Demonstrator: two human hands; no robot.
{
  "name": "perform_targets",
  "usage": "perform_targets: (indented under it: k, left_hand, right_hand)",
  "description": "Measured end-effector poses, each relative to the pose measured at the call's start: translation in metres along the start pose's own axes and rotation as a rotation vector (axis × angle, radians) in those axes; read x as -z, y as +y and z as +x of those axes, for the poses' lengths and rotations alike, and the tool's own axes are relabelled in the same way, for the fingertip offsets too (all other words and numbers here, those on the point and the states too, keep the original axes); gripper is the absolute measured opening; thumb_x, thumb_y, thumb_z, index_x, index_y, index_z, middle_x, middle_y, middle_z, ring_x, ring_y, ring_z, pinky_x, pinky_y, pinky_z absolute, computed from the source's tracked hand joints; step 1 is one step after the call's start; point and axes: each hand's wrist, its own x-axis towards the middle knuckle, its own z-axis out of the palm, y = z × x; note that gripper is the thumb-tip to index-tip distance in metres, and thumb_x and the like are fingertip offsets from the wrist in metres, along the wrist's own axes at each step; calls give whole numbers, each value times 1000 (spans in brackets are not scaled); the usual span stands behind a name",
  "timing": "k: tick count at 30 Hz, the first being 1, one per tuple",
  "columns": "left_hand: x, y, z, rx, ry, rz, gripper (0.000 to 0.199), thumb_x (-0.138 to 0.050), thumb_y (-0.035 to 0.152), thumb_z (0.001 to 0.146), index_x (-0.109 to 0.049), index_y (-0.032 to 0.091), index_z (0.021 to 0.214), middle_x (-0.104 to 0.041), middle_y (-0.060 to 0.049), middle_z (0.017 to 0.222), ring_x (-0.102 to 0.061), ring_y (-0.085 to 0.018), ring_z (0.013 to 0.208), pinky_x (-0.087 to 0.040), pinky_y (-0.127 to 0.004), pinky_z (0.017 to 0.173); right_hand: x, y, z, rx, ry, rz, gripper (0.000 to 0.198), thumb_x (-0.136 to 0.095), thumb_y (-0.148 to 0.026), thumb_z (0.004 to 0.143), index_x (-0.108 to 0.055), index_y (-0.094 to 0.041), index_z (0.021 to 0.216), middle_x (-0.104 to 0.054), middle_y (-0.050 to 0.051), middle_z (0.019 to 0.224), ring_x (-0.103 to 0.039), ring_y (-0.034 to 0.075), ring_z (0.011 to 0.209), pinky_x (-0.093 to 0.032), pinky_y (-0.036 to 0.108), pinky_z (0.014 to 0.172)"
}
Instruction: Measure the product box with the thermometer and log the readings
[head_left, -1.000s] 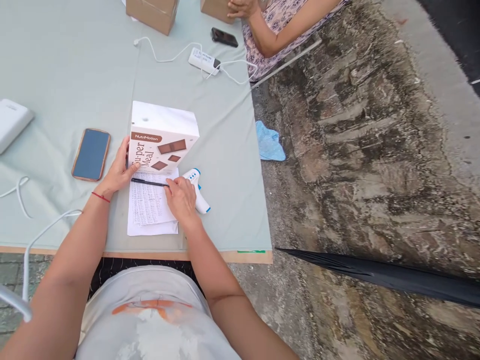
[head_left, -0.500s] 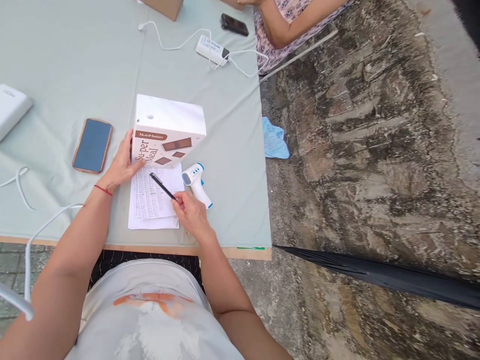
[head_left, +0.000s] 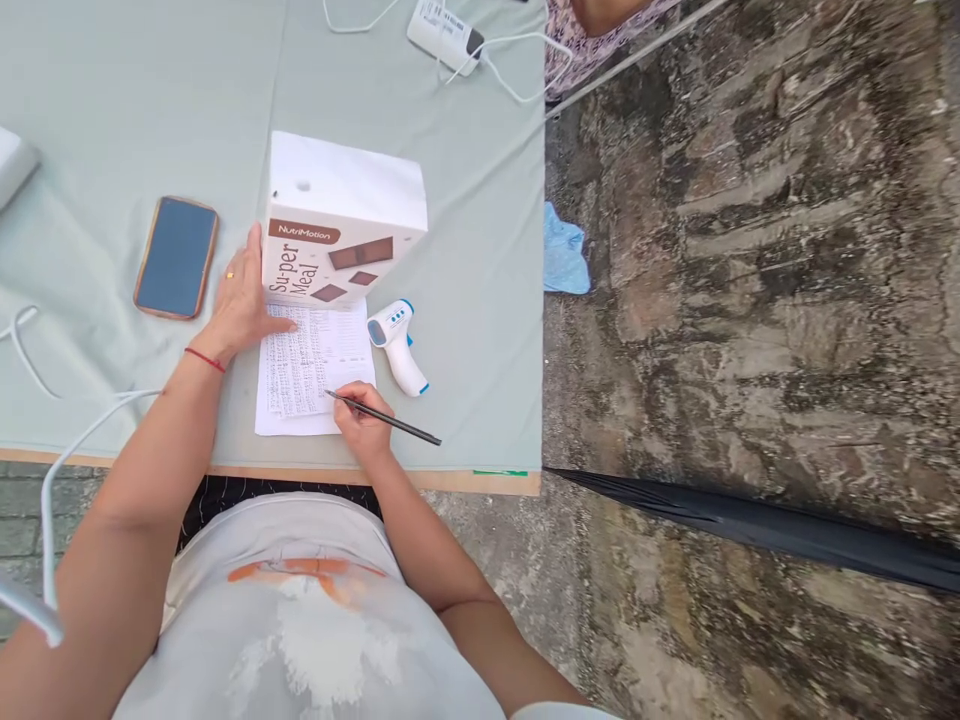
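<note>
A white and brown NutriMotion meal box point(head_left: 349, 185) stands on the table at the top of some printed sheets point(head_left: 300, 375). My left hand point(head_left: 241, 300) rests open along the box's left side, its fingers stretched out and its thumb lying over the paper. In my right hand point(head_left: 364, 428) is a black pen point(head_left: 409, 430), pinched in a writing grip with the tip at the lower right of the printed rows. Just right of the sheets lies a white and blue infrared thermometer gun point(head_left: 400, 348).
A phone in an orange-brown case point(head_left: 177, 257) lies left of my left hand. Farther back is a white device point(head_left: 444, 38) with a looped cable. A white block point(head_left: 11, 165) sits at the left edge. Beyond the table's right edge, blue cloth point(head_left: 566, 250) hangs near rough stone ground.
The pen has turned around in my right hand, its tip now down at the paper. My left thumb has moved off the box front onto the sheets. The view has shifted forward-down slightly.
</note>
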Motion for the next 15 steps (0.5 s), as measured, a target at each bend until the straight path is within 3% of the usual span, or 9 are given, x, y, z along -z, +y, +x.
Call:
perform_targets:
  k: [3,7,15]
  left_hand:
    - [3,2,0,14,-35,1,149,-107,60,47,-26,24,167,-35,-22,168,-20,-61,159,-8,-82,130]
    - [4,1,0,19,-33,-9,144,-104,67,49,-29,24,165,-35,-21,167,-20,-61,159,-7,-82,130]
    - [3,2,0,3,-15,-37,144,-109,54,45,-32,26,163,-35,-19,170,-21,-61,159,-8,-81,131]
  right_hand:
    - [-4,5,-1,-2,12,-6,13,-59,-39,77,-62,-26,74,-58,-4,60,-50,14,54,-48,30,56]
    - [-6,5,-2,-5,15,-15,14,-57,-39,76,-60,-27,70,-57,-4,58,-49,15,55,-47,30,56]
    - [-5,-2,-2,-4,-21,-54,15,-54,-39,76,-57,-27,68,-57,-4,60,-50,15,56,-48,31,59]
